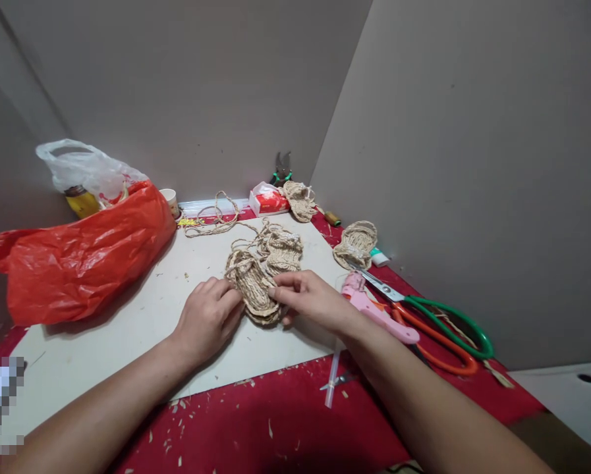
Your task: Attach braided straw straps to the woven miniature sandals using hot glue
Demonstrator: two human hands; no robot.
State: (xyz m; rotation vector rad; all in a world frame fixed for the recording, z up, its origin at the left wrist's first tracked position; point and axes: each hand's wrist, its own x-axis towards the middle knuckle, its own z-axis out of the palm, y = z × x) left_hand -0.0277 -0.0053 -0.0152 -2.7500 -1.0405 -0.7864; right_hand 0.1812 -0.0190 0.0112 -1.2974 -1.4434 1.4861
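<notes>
A small woven straw sandal (253, 289) lies on the white board, tilted slightly, its braided rows facing up. My left hand (209, 315) is closed at its left edge, the fingertips partly hidden behind the knuckles. At the right edge, my right hand (308, 299) pinches the sandal between thumb and fingers. Just behind it rests another woven straw piece (281, 249), close to or touching the sandal. Loose straw cord (211, 228) runs in loops toward the back of the board.
A red plastic bag (92, 253) fills the left. On the right are green-and-orange-handled scissors (398, 296), a pink glue gun (381, 318) and a woven piece (357, 243). A tissue pack (269, 199), pliers (282, 169) and paper cup (169, 199) stand at the back. Straw scraps litter the red cloth (246, 421).
</notes>
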